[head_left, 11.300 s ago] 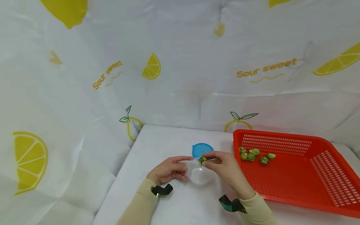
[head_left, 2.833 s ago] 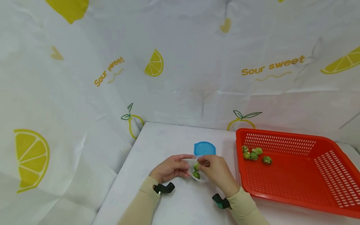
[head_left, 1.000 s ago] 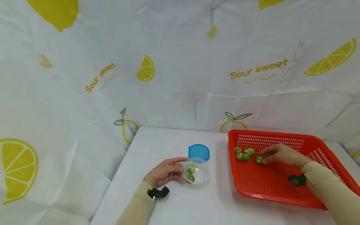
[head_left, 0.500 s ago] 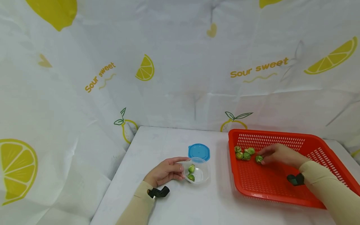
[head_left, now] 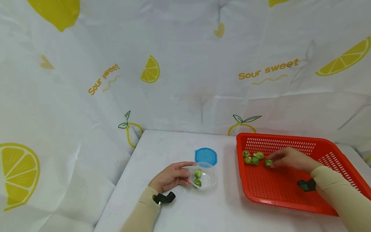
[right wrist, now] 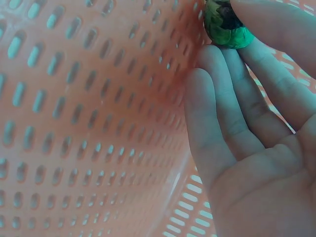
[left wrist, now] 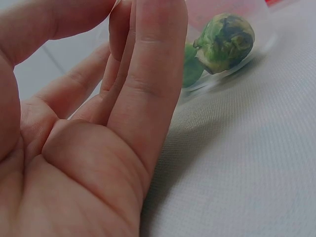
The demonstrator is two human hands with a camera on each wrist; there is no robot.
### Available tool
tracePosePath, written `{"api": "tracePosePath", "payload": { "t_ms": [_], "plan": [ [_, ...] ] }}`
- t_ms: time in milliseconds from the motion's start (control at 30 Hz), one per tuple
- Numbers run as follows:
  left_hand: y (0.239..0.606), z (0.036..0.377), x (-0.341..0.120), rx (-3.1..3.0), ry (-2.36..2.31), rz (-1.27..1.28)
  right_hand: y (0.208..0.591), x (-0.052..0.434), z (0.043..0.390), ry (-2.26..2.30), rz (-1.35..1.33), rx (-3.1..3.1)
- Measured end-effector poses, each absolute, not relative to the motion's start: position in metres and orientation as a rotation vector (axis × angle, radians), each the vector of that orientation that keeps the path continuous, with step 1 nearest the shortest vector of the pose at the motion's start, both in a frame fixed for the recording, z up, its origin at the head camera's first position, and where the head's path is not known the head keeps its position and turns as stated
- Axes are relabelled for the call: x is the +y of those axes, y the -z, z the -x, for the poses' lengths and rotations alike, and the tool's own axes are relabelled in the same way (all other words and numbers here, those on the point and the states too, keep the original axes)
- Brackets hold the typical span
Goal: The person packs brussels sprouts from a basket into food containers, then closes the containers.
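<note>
My left hand (head_left: 172, 176) holds the left side of a small clear plastic bowl (head_left: 211, 181) on the table. Two Brussels sprouts (head_left: 198, 173) lie in that bowl; one sprout (left wrist: 227, 43) shows through its wall in the left wrist view, with a second partly behind my fingers. Inside the red basket, my right hand (head_left: 290, 159) pinches another Brussels sprout (head_left: 268, 163) between thumb and fingers. The right wrist view shows this sprout (right wrist: 226, 27) at the fingertips, cut off by the top edge. Several more sprouts (head_left: 255, 160) sit in the basket's far left corner.
The red perforated basket (head_left: 272, 202) takes up the right side of the white-covered table (head_left: 200, 212). A blue lid (head_left: 205, 155) lies just behind the bowl. White sheeting (head_left: 185, 74) printed with lemons hangs behind and on the left.
Earlier my right hand carried sprouts to the bowl, which now contains two. It has since moved right into the basket, around another sprout. My left hand has stayed at the bowl.
</note>
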State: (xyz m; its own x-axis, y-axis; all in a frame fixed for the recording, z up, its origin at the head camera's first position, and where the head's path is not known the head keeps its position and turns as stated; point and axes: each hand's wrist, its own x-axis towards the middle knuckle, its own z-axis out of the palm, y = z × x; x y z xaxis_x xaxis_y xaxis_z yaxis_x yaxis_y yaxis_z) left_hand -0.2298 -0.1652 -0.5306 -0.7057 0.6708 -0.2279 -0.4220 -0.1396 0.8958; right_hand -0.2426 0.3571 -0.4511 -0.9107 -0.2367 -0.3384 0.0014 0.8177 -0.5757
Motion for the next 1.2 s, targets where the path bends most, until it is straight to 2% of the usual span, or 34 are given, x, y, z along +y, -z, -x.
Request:
{"api": "tracePosePath", "payload": {
  "t_ms": [733, 1200],
  "plan": [
    [0.536, 0.231, -0.163, 1.394, -1.909, -0.289, 0.421, 0.376, 0.222, 0.847, 0.135, 2.666],
    [0.535, 0.232, -0.164, 1.406, -1.909, -0.290, 0.401, 0.344, 0.208, 0.907, 0.167, 2.718]
  ]
}}
